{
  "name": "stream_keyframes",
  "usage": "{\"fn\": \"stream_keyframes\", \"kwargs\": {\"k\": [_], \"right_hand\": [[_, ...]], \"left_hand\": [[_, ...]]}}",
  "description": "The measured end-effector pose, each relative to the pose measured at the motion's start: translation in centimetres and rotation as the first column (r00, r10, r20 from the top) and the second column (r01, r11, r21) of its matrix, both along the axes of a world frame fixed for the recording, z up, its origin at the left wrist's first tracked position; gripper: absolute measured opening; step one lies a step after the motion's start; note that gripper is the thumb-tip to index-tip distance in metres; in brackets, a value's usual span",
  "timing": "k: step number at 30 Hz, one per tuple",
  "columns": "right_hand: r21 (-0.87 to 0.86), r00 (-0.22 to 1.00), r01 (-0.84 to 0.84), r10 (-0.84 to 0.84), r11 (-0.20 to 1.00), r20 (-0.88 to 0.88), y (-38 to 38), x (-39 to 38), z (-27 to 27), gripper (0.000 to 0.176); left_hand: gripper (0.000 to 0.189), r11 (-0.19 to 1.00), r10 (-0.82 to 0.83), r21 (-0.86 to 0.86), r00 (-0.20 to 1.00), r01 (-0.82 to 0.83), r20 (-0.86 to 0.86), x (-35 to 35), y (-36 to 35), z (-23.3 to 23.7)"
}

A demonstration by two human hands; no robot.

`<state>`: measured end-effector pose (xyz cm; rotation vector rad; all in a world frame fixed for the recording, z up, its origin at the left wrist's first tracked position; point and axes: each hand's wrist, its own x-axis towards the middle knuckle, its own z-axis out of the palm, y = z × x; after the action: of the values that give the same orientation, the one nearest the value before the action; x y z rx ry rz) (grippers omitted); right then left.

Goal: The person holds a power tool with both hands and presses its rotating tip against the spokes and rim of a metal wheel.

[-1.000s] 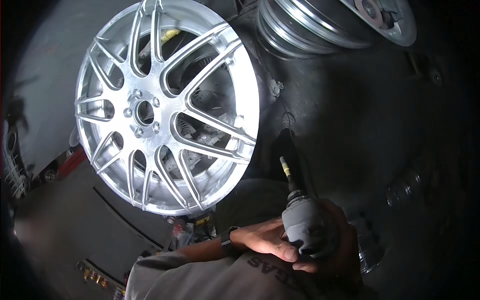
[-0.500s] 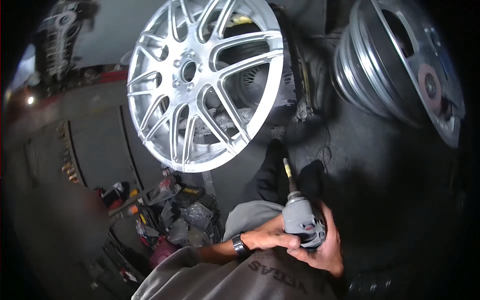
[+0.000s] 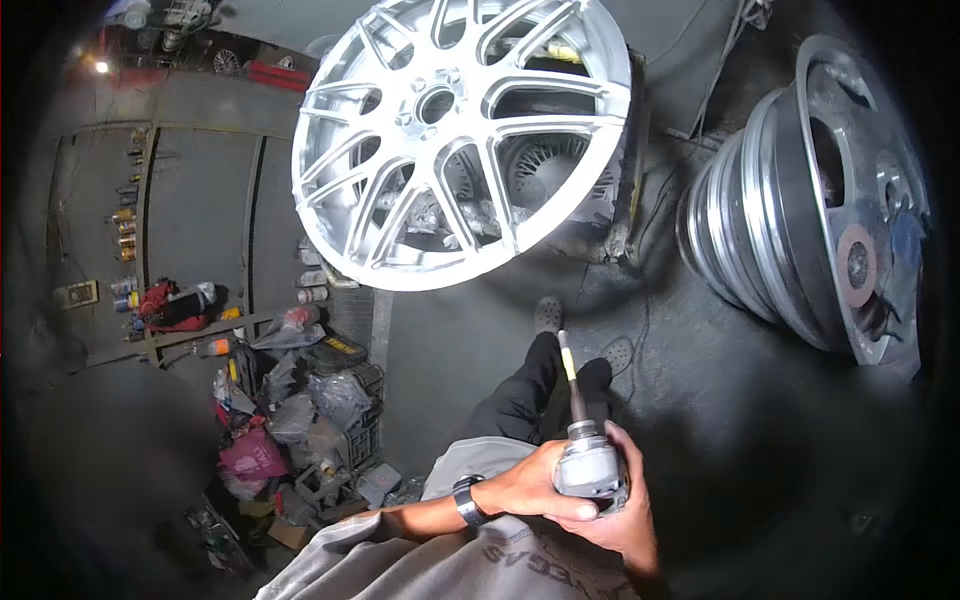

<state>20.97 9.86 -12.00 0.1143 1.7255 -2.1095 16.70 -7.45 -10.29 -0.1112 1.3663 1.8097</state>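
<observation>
Both my hands hold a grey power tool [image 3: 588, 468] with a thin shaft and a yellow-banded tip pointing away from me. My left hand [image 3: 530, 487], with a black wristwatch, grips its left side. My right hand [image 3: 625, 510] cups it from below and the right. A bright silver multi-spoke alloy wheel [image 3: 465, 140] stands upright ahead, well beyond the tool's tip. My legs in dark trousers and grey shoes show just past the tool.
A second shiny wheel rim [image 3: 800, 230] with a disc at its hub stands at the right. At the left, a pile of bags, crates and cans [image 3: 290, 400] lies on the concrete floor. Small bottles [image 3: 125, 225] line the far left.
My view has swung and pulled back, so the alloy wheel sits higher and the second rim shows fully at the right. Both hands have kept hold of the tool.
</observation>
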Motion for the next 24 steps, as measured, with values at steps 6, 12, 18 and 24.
{"fn": "stream_keyframes", "kwargs": {"k": [6, 12, 18, 24], "right_hand": [[0.076, 0.994, 0.017, -0.009, 0.997, -0.107, -2.7, -1.5, 1.4, 0.101], [0.161, 0.977, 0.058, -0.023, 0.985, -0.214, -5.4, -3.1, 1.6, 0.089], [0.264, 0.94, 0.141, -0.045, 0.954, -0.337, -6.7, -2.8, -0.3, 0.086], [0.202, 0.871, 0.138, -0.022, 0.97, -0.49, -5.8, -4.1, -2.7, 0.094]], "left_hand": [[0.069, 0.999, -0.03, -0.037, 0.979, 0.024, -0.2, -1.3, -3.0, 1.4], [0.079, 0.997, -0.079, -0.052, 0.919, 0.064, -0.386, -3.4, -5.4, 1.5], [0.074, 0.999, -0.041, -0.03, 0.879, 0.03, -0.475, -4.3, -6.3, 0.4], [0.073, 0.993, 0.055, -0.053, 0.793, -0.11, -0.607, -4.6, -5.3, -1.4]]}}
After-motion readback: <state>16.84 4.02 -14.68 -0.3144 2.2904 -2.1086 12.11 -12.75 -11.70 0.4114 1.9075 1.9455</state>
